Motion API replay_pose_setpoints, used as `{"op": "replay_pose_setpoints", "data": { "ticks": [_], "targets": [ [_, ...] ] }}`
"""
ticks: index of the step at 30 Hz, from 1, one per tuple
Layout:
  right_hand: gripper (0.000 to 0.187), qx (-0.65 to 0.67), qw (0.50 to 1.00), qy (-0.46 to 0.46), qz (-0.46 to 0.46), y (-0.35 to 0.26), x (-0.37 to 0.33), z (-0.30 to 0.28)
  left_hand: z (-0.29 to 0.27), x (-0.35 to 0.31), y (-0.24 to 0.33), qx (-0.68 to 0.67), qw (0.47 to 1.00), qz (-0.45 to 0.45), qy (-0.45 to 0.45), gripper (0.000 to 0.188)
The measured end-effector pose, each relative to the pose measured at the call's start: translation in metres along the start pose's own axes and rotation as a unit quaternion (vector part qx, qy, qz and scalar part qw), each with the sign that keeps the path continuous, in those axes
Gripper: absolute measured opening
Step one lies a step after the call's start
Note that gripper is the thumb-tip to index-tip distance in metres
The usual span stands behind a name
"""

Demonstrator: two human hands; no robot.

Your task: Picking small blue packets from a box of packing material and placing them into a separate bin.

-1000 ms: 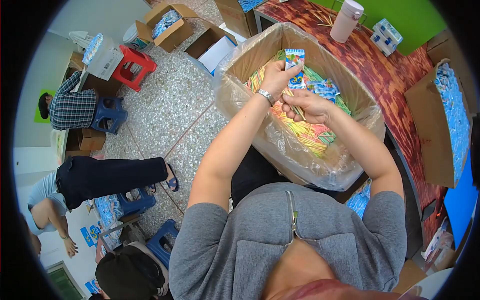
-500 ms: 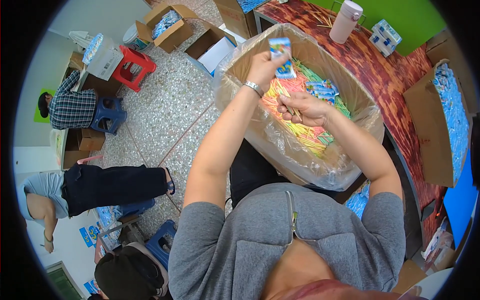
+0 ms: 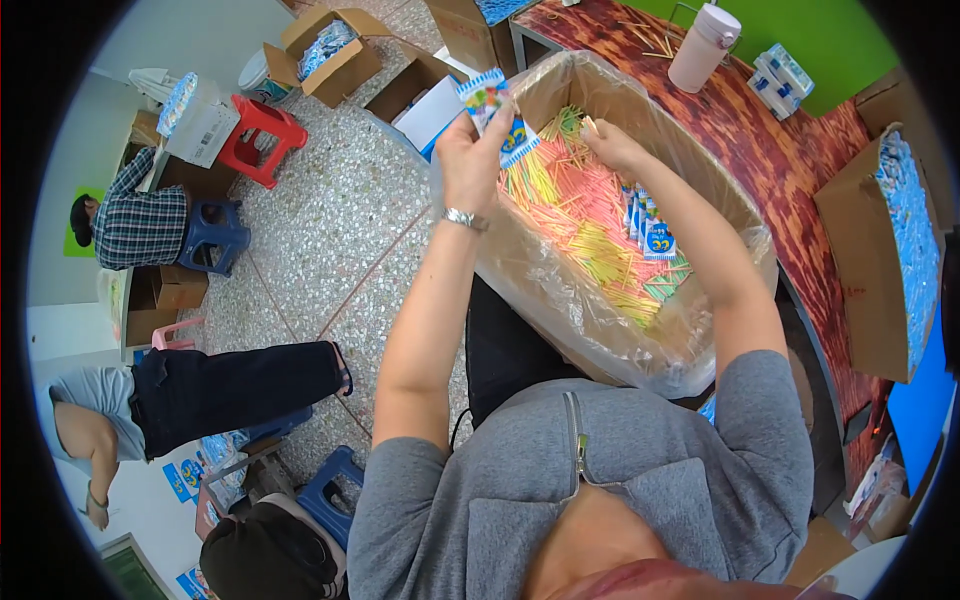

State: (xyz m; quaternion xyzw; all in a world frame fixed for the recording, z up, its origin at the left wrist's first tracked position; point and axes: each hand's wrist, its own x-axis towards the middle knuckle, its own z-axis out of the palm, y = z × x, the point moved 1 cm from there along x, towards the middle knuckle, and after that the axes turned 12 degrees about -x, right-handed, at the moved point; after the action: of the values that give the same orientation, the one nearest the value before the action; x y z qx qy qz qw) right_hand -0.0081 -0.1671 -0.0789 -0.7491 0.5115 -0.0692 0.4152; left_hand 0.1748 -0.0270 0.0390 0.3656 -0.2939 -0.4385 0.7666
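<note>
My left hand [image 3: 468, 165] is closed on a small blue-and-white packet [image 3: 518, 140], held up over the left rim of a large carton. A clear plastic liner [image 3: 600, 315] covers the carton's inside and hangs over its edges. Inside lie masses of thin coloured sticks [image 3: 580, 195] in pink, yellow and green. At the carton's far end, my right hand [image 3: 615, 150] pinches a few pale sticks, their ends just showing at the fingertips. Several more blue-and-white packets [image 3: 650, 225] rest in a row on the sticks, below my right forearm.
On the red-brown patterned table [image 3: 770, 165] stand a pale pink bottle [image 3: 700, 50] and a bundle of small packs [image 3: 780, 80]. A carton of blue packets [image 3: 905, 240] is at the right. Two people [image 3: 150, 225] work at the left; a red stool [image 3: 262, 140] stands on the speckled floor.
My left hand has moved left with the packet, toward the carton's rim. My right hand has reached from the middle of the sticks to the far end. The packets in the carton now show more fully.
</note>
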Motion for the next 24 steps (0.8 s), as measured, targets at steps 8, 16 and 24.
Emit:
{"op": "replay_pose_setpoints", "data": {
  "ticks": [8,16,24],
  "targets": [
    [0.043,-0.210,0.969,0.097,0.085,0.002,0.047,0.039,-0.018,-0.013,-0.019,0.024,1.000,-0.003,0.016,0.016],
    [0.034,-0.223,0.947,0.151,0.174,-0.022,0.024,0.046,-0.018,-0.014,-0.018,0.067,0.998,-0.012,0.009,0.019],
    [0.029,-0.321,0.938,0.116,0.068,-0.021,0.018,0.034,-0.017,-0.014,-0.017,0.067,0.998,-0.009,0.002,0.019]
  ]
}}
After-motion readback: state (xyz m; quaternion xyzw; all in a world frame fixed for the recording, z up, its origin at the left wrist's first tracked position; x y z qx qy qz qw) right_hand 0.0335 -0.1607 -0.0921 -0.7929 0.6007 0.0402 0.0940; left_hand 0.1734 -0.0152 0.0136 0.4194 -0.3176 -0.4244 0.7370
